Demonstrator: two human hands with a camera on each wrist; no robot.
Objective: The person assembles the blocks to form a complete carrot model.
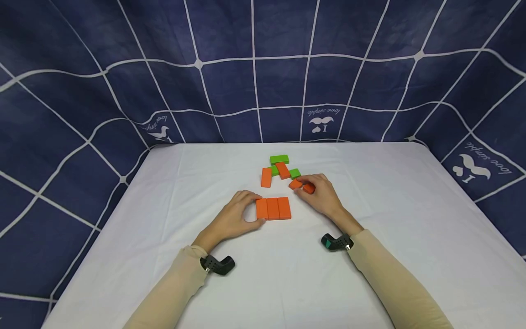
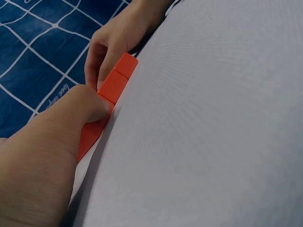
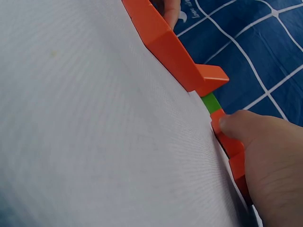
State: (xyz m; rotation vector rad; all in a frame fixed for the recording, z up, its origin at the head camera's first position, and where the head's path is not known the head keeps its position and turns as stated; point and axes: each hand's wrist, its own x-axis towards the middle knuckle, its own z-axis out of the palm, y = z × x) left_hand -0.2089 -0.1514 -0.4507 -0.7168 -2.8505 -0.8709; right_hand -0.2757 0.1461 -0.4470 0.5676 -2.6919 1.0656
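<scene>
Three orange blocks [image 1: 273,209] lie side by side in a row on the white table. My left hand [image 1: 234,214] pinches the leftmost of them, thumb at its near end and fingers at its far end. In the left wrist view the thumb [image 2: 97,106] presses against the row's near side. Right of the row and farther back, my right hand [image 1: 322,194] grips an orange block [image 1: 295,184] between thumb and fingers. A second orange block [image 1: 309,188] shows under that hand, partly hidden by it. The right thumb [image 3: 236,124] sits on the block's near face.
Behind the row lie a loose orange block [image 1: 266,177], another orange block [image 1: 282,170] leaning over a green block [image 1: 273,171], a small green block [image 1: 295,173] and a longer green block [image 1: 279,159]. Blue checked cloth [image 1: 230,82] hangs around the table [image 1: 164,228].
</scene>
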